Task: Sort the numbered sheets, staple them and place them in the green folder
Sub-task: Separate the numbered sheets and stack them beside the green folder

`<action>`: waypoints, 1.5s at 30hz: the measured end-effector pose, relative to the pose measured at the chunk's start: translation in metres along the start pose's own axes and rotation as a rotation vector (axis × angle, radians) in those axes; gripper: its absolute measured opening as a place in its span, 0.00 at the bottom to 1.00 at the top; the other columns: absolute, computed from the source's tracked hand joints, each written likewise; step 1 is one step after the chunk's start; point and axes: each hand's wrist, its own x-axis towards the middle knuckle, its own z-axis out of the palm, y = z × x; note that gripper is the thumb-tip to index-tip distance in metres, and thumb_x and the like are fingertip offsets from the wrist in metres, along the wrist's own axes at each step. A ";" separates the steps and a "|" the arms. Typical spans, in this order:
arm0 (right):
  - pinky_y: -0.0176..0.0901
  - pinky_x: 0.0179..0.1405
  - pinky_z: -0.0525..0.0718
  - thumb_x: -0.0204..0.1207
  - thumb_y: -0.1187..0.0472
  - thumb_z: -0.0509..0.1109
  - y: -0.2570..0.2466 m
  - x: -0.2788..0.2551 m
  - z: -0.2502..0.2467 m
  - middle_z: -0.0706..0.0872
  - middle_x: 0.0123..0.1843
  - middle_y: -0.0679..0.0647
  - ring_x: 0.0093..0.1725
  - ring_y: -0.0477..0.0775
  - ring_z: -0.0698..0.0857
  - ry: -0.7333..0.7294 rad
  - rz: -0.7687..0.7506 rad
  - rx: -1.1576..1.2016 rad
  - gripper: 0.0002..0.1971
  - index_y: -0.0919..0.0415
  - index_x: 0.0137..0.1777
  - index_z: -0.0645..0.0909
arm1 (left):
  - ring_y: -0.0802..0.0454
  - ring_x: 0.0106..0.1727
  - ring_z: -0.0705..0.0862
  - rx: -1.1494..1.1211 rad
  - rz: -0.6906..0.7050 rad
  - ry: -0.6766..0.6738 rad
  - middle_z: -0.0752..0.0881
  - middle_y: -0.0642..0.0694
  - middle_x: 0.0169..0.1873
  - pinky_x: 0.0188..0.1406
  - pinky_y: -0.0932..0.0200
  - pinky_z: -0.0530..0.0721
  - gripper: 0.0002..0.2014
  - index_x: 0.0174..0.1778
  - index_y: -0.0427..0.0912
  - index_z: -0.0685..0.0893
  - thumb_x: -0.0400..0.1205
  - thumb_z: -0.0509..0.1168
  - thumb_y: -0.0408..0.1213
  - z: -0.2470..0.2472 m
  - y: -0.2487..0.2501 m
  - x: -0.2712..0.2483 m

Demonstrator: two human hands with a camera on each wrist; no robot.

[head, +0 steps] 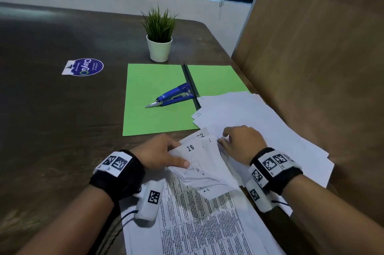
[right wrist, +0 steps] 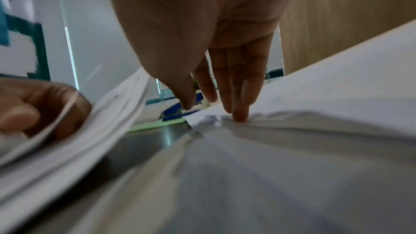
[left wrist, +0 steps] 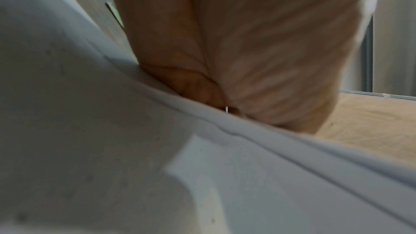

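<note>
Head view: left hand [head: 164, 154] grips fanned numbered sheets [head: 199, 163] at near desk [head: 52, 119] edge; right hand [head: 239, 142] fingers [right wrist: 239, 113] straight on right-hand loose pile [head: 259, 121]. Green folder [head: 153, 99] open farther off, carrying stapler [head: 174, 94]. Best to lift one sheet, check number, then slot in.

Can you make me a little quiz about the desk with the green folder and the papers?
1. True or false: the blue metal stapler lies on the open green paper folder.
2. Which number shows on the top white sheet that the left hand holds? A) 18 B) 7 C) 40
3. Fill in: the small green plant stands in a ____ pot.

Key: 1 true; 2 A; 3 white. The right hand rests its straight fingers on the loose white papers.
</note>
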 end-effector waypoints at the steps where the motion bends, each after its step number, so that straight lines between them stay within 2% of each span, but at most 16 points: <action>1: 0.47 0.49 0.81 0.84 0.45 0.63 0.000 -0.001 0.002 0.90 0.54 0.52 0.55 0.59 0.86 0.004 -0.001 0.058 0.16 0.53 0.61 0.84 | 0.53 0.48 0.93 -0.004 0.001 -0.002 0.95 0.53 0.44 0.59 0.52 0.89 0.08 0.46 0.49 0.95 0.73 0.82 0.39 0.000 -0.001 0.000; 4: 0.46 0.50 0.84 0.82 0.47 0.68 -0.002 -0.014 -0.001 0.90 0.54 0.47 0.49 0.53 0.88 0.151 -0.036 0.269 0.14 0.51 0.62 0.84 | 0.53 0.49 0.93 -0.026 -0.007 -0.007 0.95 0.54 0.45 0.61 0.50 0.88 0.09 0.47 0.49 0.95 0.72 0.82 0.40 0.001 -0.001 -0.001; 6: 0.49 0.44 0.86 0.80 0.49 0.71 -0.007 -0.028 -0.006 0.90 0.42 0.44 0.39 0.49 0.88 0.290 -0.073 0.506 0.07 0.51 0.48 0.86 | 0.53 0.49 0.93 -0.025 -0.011 -0.002 0.95 0.54 0.45 0.62 0.48 0.88 0.09 0.47 0.48 0.95 0.72 0.82 0.40 0.000 0.000 -0.001; 9: 0.55 0.39 0.85 0.79 0.48 0.73 -0.019 -0.053 -0.008 0.87 0.31 0.51 0.33 0.56 0.86 0.185 -0.102 0.816 0.15 0.54 0.34 0.83 | 0.47 0.52 0.93 -0.018 -0.014 0.012 0.95 0.51 0.45 0.63 0.43 0.88 0.10 0.48 0.46 0.95 0.72 0.83 0.41 0.001 0.001 -0.002; 18: 0.42 0.41 0.81 0.81 0.51 0.70 -0.007 -0.085 0.012 0.91 0.48 0.53 0.42 0.51 0.91 -0.075 0.001 1.192 0.08 0.53 0.50 0.88 | 0.49 0.49 0.93 0.146 -0.008 0.006 0.95 0.52 0.42 0.59 0.44 0.89 0.07 0.44 0.49 0.96 0.72 0.83 0.44 -0.002 0.000 -0.003; 22: 0.44 0.68 0.82 0.65 0.40 0.82 0.007 -0.097 0.008 0.88 0.65 0.47 0.67 0.47 0.85 -0.381 -0.173 1.223 0.31 0.48 0.68 0.84 | 0.54 0.38 0.89 0.132 -0.014 0.041 0.95 0.49 0.40 0.49 0.50 0.87 0.08 0.40 0.52 0.95 0.77 0.77 0.52 -0.001 -0.001 -0.001; 24: 0.37 0.76 0.73 0.59 0.46 0.87 0.013 -0.101 0.001 0.81 0.74 0.42 0.76 0.40 0.76 -0.559 -0.251 1.180 0.45 0.44 0.78 0.73 | 0.55 0.38 0.87 0.125 -0.010 0.073 0.94 0.48 0.41 0.48 0.50 0.85 0.16 0.43 0.50 0.94 0.76 0.72 0.60 0.000 -0.002 -0.001; 26: 0.34 0.76 0.70 0.62 0.51 0.87 0.013 -0.101 0.001 0.78 0.75 0.37 0.76 0.33 0.73 -0.559 -0.234 1.080 0.46 0.36 0.79 0.68 | 0.56 0.33 0.80 0.118 0.004 0.100 0.91 0.48 0.34 0.41 0.54 0.79 0.22 0.42 0.47 0.93 0.77 0.69 0.63 0.002 -0.002 -0.001; 28: 0.38 0.66 0.79 0.74 0.55 0.80 0.005 -0.096 0.009 0.87 0.64 0.37 0.65 0.36 0.83 -0.374 -0.178 1.045 0.24 0.39 0.68 0.80 | 0.56 0.26 0.68 0.127 0.002 0.137 0.75 0.53 0.23 0.34 0.56 0.69 0.21 0.32 0.46 0.88 0.84 0.68 0.57 0.004 0.000 0.001; 29: 0.39 0.52 0.83 0.80 0.58 0.75 -0.001 -0.092 0.012 0.90 0.50 0.38 0.49 0.39 0.87 -0.259 -0.136 1.070 0.07 0.45 0.54 0.86 | 0.55 0.26 0.64 0.125 0.003 0.152 0.68 0.55 0.22 0.33 0.57 0.65 0.23 0.26 0.47 0.84 0.85 0.66 0.53 0.004 0.000 0.001; 31: 0.41 0.31 0.70 0.85 0.60 0.68 -0.009 -0.082 0.023 0.73 0.25 0.41 0.26 0.43 0.70 -0.096 -0.063 1.089 0.19 0.54 0.30 0.73 | 0.52 0.27 0.60 0.105 0.020 0.162 0.63 0.53 0.23 0.35 0.56 0.62 0.26 0.22 0.46 0.74 0.87 0.65 0.51 0.005 0.002 0.001; 33: 0.40 0.29 0.61 0.86 0.60 0.67 -0.016 -0.076 0.029 0.61 0.24 0.43 0.25 0.45 0.60 -0.049 -0.009 1.127 0.24 0.53 0.27 0.63 | 0.49 0.29 0.59 0.089 0.023 0.168 0.61 0.48 0.25 0.35 0.56 0.60 0.26 0.23 0.45 0.70 0.87 0.64 0.50 0.005 0.002 0.000; 38: 0.41 0.28 0.60 0.85 0.61 0.68 -0.016 -0.073 0.040 0.61 0.23 0.42 0.24 0.45 0.59 -0.063 -0.005 1.179 0.28 0.49 0.23 0.65 | 0.49 0.29 0.59 0.108 0.014 0.161 0.62 0.45 0.26 0.32 0.58 0.62 0.28 0.27 0.33 0.72 0.87 0.65 0.50 0.004 0.006 -0.001; 40: 0.43 0.30 0.72 0.85 0.63 0.67 -0.014 -0.077 0.038 0.77 0.25 0.42 0.24 0.48 0.74 -0.064 -0.070 1.217 0.21 0.47 0.29 0.78 | 0.53 0.27 0.60 0.120 0.024 0.163 0.63 0.48 0.24 0.29 0.59 0.64 0.27 0.25 0.37 0.72 0.87 0.64 0.49 0.003 0.006 -0.001; 42: 0.36 0.41 0.83 0.86 0.68 0.64 -0.018 -0.080 0.032 0.91 0.40 0.44 0.37 0.43 0.88 -0.117 -0.154 1.264 0.11 0.56 0.53 0.88 | 0.53 0.27 0.63 0.115 0.007 0.148 0.66 0.48 0.24 0.33 0.57 0.73 0.26 0.26 0.38 0.78 0.87 0.64 0.50 0.003 0.006 -0.001; 45: 0.33 0.41 0.77 0.81 0.59 0.72 -0.023 -0.084 0.028 0.88 0.41 0.44 0.37 0.39 0.82 -0.148 -0.199 1.325 0.12 0.60 0.61 0.89 | 0.55 0.25 0.69 0.063 -0.016 0.152 0.73 0.54 0.22 0.44 0.58 0.79 0.21 0.28 0.50 0.89 0.87 0.64 0.50 0.004 0.007 -0.002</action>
